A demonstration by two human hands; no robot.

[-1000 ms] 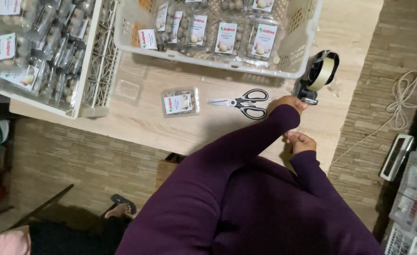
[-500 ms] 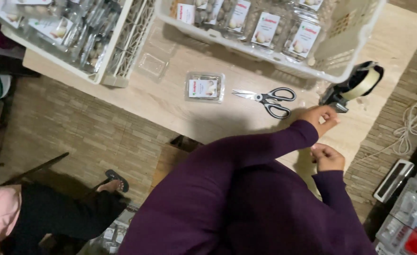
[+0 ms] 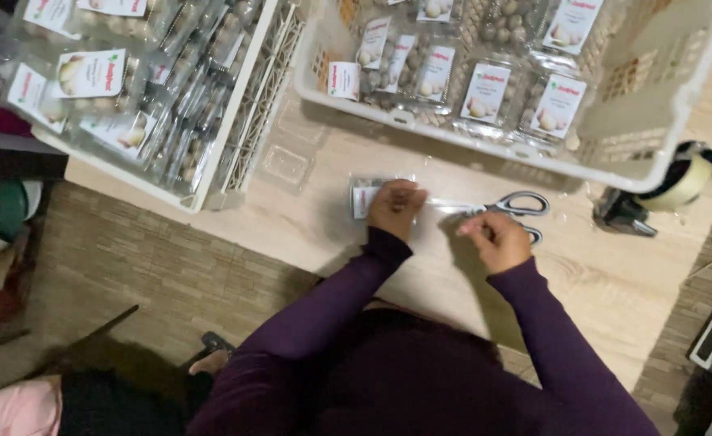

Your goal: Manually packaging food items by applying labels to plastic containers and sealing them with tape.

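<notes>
A pale wooden counter (image 3: 614, 282) is running diagonally across the frame's middle; tan woven flooring (image 3: 130, 266) is showing at lower left; soft indoor light is falling evenly.

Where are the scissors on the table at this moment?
In the head view, the scissors lie on the wooden table, right of centre, just beyond the right hand, in front of the white basket, with the tape dispenser further right.

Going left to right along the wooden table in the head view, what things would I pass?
Empty clear tray → labelled clear pack under the left hand → right hand → scissors → tape dispenser.
</notes>
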